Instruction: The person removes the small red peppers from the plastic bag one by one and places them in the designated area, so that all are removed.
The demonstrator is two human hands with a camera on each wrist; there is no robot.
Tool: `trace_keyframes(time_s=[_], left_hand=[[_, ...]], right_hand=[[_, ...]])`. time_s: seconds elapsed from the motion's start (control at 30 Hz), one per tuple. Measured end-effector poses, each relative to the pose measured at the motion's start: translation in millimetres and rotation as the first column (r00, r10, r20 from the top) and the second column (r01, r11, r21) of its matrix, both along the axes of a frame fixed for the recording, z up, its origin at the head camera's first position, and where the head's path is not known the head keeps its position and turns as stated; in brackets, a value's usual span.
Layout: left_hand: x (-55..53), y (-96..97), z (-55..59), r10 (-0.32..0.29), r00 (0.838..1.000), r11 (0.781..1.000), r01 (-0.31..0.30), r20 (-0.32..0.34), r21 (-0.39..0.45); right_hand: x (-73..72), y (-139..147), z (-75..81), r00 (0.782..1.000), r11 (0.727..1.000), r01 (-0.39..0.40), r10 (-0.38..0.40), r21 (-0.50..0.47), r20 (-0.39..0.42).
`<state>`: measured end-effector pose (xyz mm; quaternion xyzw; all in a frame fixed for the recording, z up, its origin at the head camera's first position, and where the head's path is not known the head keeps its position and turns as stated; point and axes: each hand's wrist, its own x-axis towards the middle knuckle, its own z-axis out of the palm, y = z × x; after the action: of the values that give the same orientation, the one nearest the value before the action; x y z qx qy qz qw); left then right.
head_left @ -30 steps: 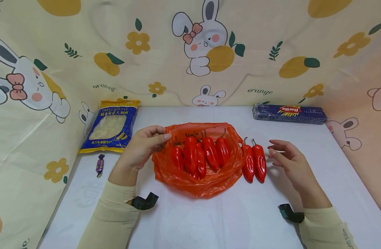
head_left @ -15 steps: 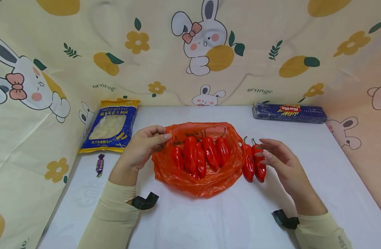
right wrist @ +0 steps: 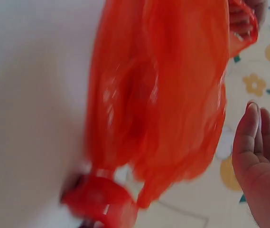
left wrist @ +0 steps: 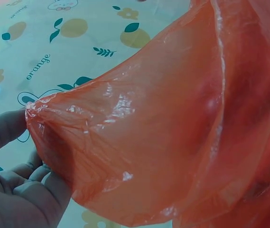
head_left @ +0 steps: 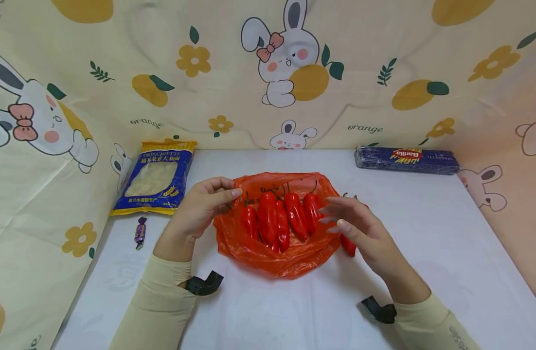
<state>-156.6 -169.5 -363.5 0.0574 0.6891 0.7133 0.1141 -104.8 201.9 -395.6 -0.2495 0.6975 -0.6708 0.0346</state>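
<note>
Pinching red bag (head_left: 290, 266): left hand (head_left: 199, 206); right hand (head_left: 367, 234), fingers (head_left: 348, 206) extended, mostly hiding peppers (head_left: 348, 247) beside bag

From the head we look forward and down on the left grip (head_left: 201, 205), the right grip (head_left: 363, 231) and the desk (head_left: 290, 316) beneath. Each wrist view looks from close behind its own grip, the right one tipped sideways; in all three we see the bag (head_left: 278, 266) between the grips.
</note>
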Motion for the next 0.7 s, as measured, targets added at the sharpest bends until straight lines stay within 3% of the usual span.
trace_keyframes(time_s=[0.27, 0.7], left_hand=[[-0.4, -1.9, -1.2, -0.007, 1.000, 1.000, 0.008, -0.007, 0.007], [-1.7, -3.3, -1.8, -0.011, 1.000, 1.000, 0.011, -0.006, -0.001]], right_hand=[[-12.8, -39.4, -2.9, 0.997, 0.996, -0.076, 0.075, 0.037, 0.024], [-40.2, -86.7, -16.5, 0.998, 0.966, -0.045, 0.032, 0.256, 0.052]])
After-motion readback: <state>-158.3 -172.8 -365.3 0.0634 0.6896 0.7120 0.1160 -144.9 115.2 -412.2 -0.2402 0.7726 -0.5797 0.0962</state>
